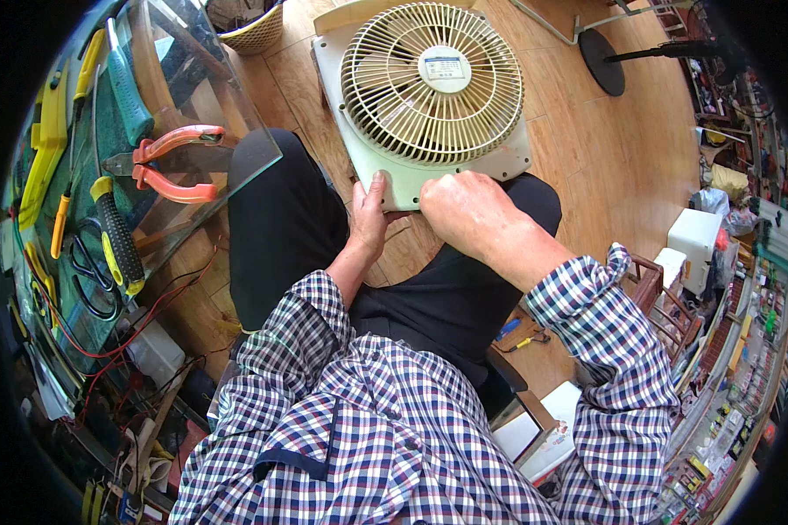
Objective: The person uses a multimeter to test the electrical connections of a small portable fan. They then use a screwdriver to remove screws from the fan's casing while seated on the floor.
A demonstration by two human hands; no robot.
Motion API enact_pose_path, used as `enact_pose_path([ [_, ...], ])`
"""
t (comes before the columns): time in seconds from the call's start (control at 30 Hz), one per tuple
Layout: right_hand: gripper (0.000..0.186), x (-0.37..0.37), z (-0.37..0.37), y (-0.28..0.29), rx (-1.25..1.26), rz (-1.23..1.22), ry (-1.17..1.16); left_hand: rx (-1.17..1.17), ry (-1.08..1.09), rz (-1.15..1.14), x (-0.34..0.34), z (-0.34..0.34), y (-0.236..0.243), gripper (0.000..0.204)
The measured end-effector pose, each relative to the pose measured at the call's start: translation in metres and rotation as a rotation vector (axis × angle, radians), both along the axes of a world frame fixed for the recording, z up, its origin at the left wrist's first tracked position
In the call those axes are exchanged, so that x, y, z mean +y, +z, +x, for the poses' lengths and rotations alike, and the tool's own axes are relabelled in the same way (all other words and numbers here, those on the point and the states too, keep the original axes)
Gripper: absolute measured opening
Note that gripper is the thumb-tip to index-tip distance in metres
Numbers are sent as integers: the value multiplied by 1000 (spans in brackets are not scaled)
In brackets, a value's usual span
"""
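A box fan (385,166) with a pale green square housing and a round cream grille rests tilted over my knees, its label hub facing up. My left hand (368,217) holds the near edge of the housing, thumb on top and fingers below it. At the same edge, a little to the right, my right hand (468,206) is closed in a fist with its back toward me. Whatever lies inside that fist is hidden. Small dark holes dot the housing's rim.
On the left a glass-topped table (258,157) carries red-handled pliers (179,162), several screwdrivers (118,232), a yellow utility knife (48,144) and black scissors (92,280). A basket (254,33) stands beyond it. A round black stand base (602,63) and a cluttered shelf (735,350) are on the right.
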State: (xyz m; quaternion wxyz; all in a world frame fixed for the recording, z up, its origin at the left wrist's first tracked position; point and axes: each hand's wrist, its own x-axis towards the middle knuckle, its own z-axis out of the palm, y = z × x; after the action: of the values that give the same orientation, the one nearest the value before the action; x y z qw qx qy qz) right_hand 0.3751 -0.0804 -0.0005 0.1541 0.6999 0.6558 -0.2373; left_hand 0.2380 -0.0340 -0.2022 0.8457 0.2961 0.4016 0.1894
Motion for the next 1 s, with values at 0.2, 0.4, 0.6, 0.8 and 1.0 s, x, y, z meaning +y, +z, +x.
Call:
enact_pose_path([
  [0.2,19,-13,8,-10,133,335,63,-46,-8,-31,-1,0,-2,60],
  [0.4,16,-2,-5,7,-34,3,-94,-59,0,-61,0,-1,3,58],
  [0.6,17,-14,9,-18,155,532,108,-93,-15,-60,3,-1,7,60],
  [0.8,11,11,-8,24,-25,-153,-194,-71,-12,-49,3,0,10,61],
  [1.0,25,-12,6,-20,199,628,50,-86,-18,-48,0,1,8,64],
])
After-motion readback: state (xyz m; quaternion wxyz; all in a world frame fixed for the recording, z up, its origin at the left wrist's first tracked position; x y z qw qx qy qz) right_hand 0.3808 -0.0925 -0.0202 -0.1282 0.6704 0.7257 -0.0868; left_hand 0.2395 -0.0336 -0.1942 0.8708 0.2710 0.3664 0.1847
